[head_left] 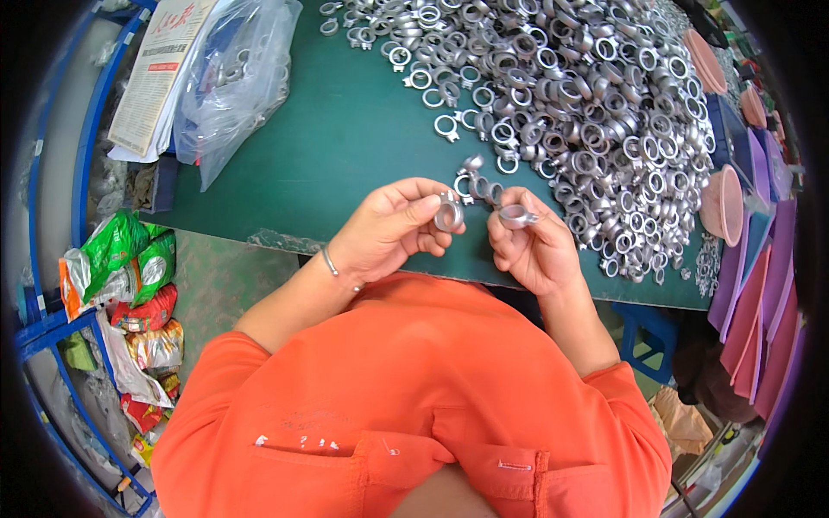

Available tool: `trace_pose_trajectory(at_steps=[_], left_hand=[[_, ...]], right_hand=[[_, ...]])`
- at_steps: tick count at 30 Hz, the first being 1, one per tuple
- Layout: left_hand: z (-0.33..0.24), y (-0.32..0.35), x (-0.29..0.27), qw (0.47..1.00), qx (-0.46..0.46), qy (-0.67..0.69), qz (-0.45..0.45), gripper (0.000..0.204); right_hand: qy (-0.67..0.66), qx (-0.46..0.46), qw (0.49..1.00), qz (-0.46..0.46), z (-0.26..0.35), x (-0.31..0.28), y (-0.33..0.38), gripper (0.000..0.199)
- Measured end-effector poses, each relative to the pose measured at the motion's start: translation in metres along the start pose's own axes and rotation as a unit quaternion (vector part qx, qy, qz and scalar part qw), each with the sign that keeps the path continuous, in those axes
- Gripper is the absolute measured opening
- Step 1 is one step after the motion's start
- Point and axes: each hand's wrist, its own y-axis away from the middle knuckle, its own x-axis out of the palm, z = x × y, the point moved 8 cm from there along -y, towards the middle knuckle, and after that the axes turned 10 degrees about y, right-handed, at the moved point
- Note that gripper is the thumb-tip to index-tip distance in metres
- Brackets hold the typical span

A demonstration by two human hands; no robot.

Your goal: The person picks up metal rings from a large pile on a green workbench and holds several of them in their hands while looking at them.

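Observation:
Between the thumb and fingers of my left hand point(397, 223) is a grey metal ring point(448, 216) with a small lug, held at the table's front edge. My right hand point(537, 246) pinches a second metal ring point(515, 217), tilted so that its side shows. The two hands are a short way apart. Just beyond them, a few loose metal rings point(477, 187) lie on the green tabletop point(345, 129). A large heap of similar metal rings point(596, 129) spreads over the far and right part of the table, close to my right hand.
A newspaper point(160, 82) and a clear plastic bag point(237, 86) lie at the table's far left. Pink bowls point(722, 205) and purple and red sheets point(760, 285) line the right side. Blue shelving point(60, 324) and colourful bags point(129, 259) stand at the left; a blue stool point(646, 338) is below right.

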Motion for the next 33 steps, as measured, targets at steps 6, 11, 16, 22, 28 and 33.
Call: trace_pose_trajectory(at_steps=[6, 11, 16, 22, 28, 33], left_hand=[[-0.007, 0.004, 0.006, 0.998, -0.019, 0.046, 0.042, 0.033], [-0.041, -0.003, 0.005, 0.995, 0.082, -0.043, 0.043, 0.032], [-0.059, -0.038, 0.029, 0.790, 0.223, -0.568, -0.062, 0.019], [-0.040, -0.060, 0.029, 0.690, 0.246, -0.681, -0.003, 0.024], [-0.049, -0.051, 0.006, 0.763, 0.199, -0.609, -0.086, 0.014], [-0.029, -0.041, -0.008, 0.979, 0.029, -0.179, -0.096, 0.016]], right_hand=[[-0.041, -0.029, 0.999, -0.005, 0.006, -0.006, 0.001, 0.035], [0.285, -0.103, 0.938, -0.168, 0.044, -0.016, 0.007, 0.014], [0.797, -0.131, 0.553, -0.205, 0.052, 0.018, -0.008, 0.031], [0.784, -0.100, 0.590, -0.167, 0.047, 0.009, -0.006, 0.034], [0.334, -0.028, 0.938, -0.092, 0.029, -0.009, -0.003, 0.028], [0.108, 0.006, 0.994, 0.027, 0.020, 0.002, -0.006, 0.037]])
